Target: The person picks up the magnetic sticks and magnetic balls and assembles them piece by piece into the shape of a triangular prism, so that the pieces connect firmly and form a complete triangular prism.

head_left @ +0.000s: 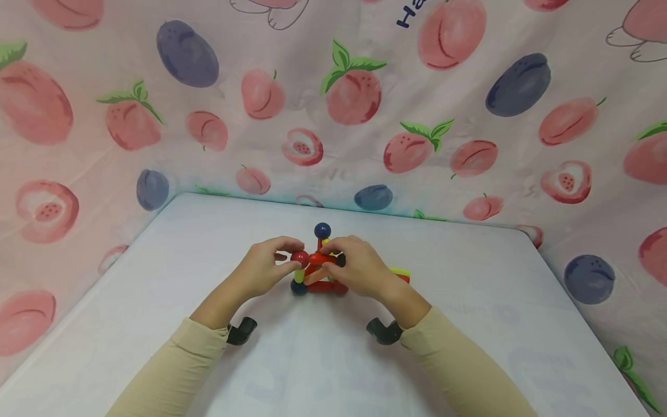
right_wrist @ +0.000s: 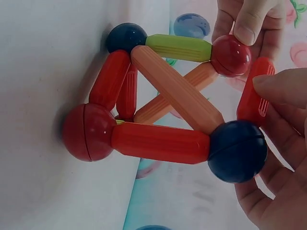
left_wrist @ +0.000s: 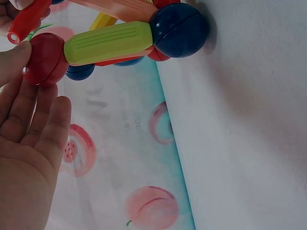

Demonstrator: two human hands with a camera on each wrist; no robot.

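A frame of plastic rods and balls, like a magnetic building set, stands on the white tabletop between my hands. At its upper left corner my left hand (head_left: pixel 255 269) pinches a glossy red ball (left_wrist: pixel 45 60), which tops an upright yellow-green rod (left_wrist: pixel 110 42). The thumb and fingers of my right hand (head_left: pixel 362 267) hold a short red rod (right_wrist: pixel 255 91), one end at a dark blue ball (right_wrist: pixel 237 151), the other close to the red ball; whether they touch I cannot tell. An orange rod (right_wrist: pixel 177 88) slants down to a lower dark blue ball (right_wrist: pixel 125 37).
Yellow-green and red pieces (head_left: pixel 400 272) lie to the right, partly behind my right wrist. Another dark blue ball (head_left: pixel 322 230) tops the frame's far side. Black curved fittings (head_left: pixel 242 331) sit by both wrists. Fruit-printed cloth (head_left: pixel 307 104) hangs behind the white table (head_left: pixel 292 359).
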